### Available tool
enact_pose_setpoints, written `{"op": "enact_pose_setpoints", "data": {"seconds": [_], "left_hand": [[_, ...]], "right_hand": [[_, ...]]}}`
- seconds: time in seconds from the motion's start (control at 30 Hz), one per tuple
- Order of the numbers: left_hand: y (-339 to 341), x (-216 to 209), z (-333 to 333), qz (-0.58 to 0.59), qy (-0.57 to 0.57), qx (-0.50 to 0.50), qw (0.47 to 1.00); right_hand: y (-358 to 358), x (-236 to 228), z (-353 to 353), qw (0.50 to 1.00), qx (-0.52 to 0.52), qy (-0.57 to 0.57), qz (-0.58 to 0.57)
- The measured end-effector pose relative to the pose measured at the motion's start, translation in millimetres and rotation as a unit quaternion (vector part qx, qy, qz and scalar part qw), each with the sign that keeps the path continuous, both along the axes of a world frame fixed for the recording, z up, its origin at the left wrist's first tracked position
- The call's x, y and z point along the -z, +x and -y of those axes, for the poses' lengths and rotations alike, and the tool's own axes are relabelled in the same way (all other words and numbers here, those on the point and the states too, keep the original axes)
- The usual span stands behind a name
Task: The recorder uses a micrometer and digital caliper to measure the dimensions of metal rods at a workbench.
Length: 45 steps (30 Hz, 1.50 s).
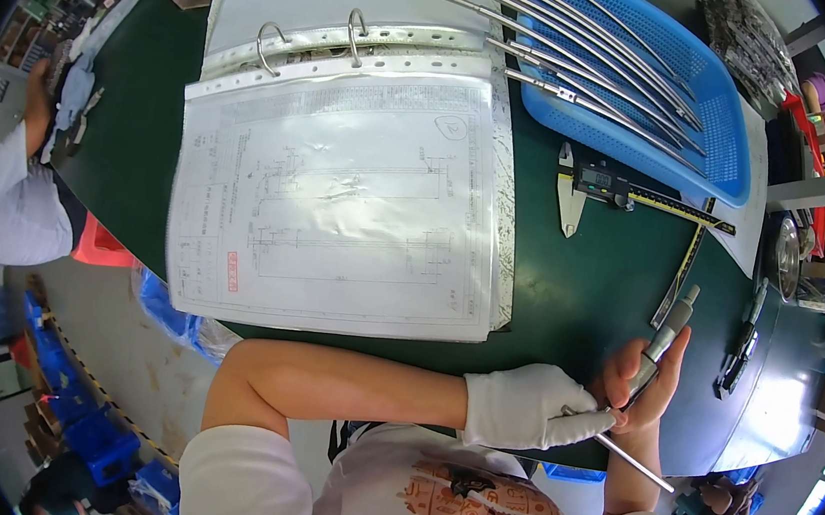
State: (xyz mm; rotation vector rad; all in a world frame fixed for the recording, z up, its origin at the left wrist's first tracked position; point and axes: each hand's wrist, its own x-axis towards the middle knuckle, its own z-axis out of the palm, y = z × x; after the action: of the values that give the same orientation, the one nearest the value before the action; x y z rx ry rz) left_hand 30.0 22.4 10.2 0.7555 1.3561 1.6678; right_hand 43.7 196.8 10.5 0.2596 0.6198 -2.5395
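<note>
My left hand (522, 407), in a white glove, is closed on a thin metal rod (640, 464) that slants down to the right. In my bare right hand (658, 394) is a micrometer (668, 333), gripped with its thimble end pointing up and away. Its frame is mostly hidden by my fingers. Both hands meet at the rod's upper end, near the table's front edge; whether the micrometer's jaws touch the rod cannot be made out. Beyond them a digital caliper (596, 181) lies on the green table (590, 286).
An open ring binder (339, 190) with a drawing in a clear sleeve lies left of my hands. Several metal rods (594, 60) rest in a blue basket (732, 181), their ends over its rim. A black-handled tool (743, 343) lies right. Another person (17, 196) is far left.
</note>
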Motion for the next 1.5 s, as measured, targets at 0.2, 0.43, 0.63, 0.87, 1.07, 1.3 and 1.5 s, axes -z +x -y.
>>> {"op": "enact_pose_setpoints", "data": {"seconds": [0.2,0.43,0.63,0.87,1.07,1.3,1.5], "left_hand": [[1,-6,2,0.215,0.019,-0.031,0.976],[-10,-25,12,0.303,0.090,-0.151,0.937],[-43,-54,30,0.230,0.164,-0.351,0.893],[-112,-70,33,-0.033,0.118,-0.470,0.874],[-142,-73,53,-0.019,-0.024,-0.494,0.869],[-159,-65,55,0.047,-0.086,-0.499,0.861],[-173,-83,77,0.110,-0.152,-0.435,0.881]], "right_hand": [[-4,-2,1,0.997,0.035,0.038,0.055],[-8,-6,-3,0.996,0.025,0.030,0.086],[-12,-2,4,0.998,0.012,0.054,0.037],[-10,-12,7,0.999,0.013,0.045,0.010],[-10,-4,7,0.998,-0.027,0.029,0.057],[-5,-3,6,0.997,-0.057,0.026,0.033],[-7,-9,6,0.999,-0.025,0.041,0.011]]}}
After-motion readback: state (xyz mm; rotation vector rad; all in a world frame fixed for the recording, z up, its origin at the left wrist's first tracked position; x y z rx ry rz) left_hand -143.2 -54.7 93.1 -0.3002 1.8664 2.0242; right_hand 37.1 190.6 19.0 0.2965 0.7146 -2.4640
